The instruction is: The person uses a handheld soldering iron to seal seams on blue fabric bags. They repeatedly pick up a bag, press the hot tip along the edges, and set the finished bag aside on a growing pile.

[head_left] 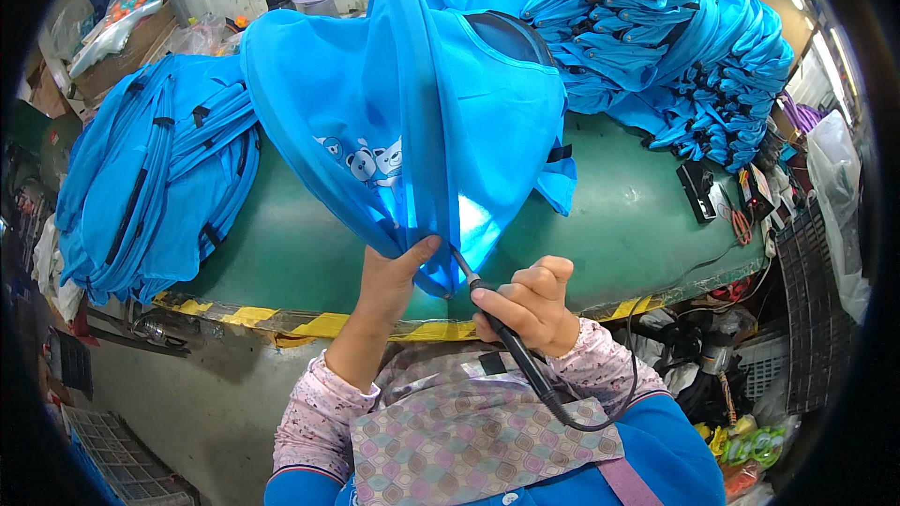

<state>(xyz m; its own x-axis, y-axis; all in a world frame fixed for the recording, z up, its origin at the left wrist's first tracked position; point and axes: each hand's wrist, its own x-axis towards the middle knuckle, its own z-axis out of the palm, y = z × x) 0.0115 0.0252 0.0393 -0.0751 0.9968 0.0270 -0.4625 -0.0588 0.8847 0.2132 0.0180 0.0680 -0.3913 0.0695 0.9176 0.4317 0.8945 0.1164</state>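
Note:
A bright blue fabric canopy (347, 94) with stiff hooped edges and a printed bear picture stands opened out on the green table in front of me. My left hand (389, 272) grips its lower corner, thumb on top, where the hoop ends come together. In my right hand (530, 305) is a soldering iron (520, 356) with a black handle and a cord. Its metal tip points up and left and meets the canopy's edge beside my left thumb; the exact contact point is hidden by fabric. A bright patch shows on the cloth just above.
Folded blue canopies (155, 187) lie at the left, with a taller heap (656, 47) at the back right. The green table (619, 234) has a yellow-striped front edge. A black box (697, 192) sits at the right. The iron's cord loops past my right forearm.

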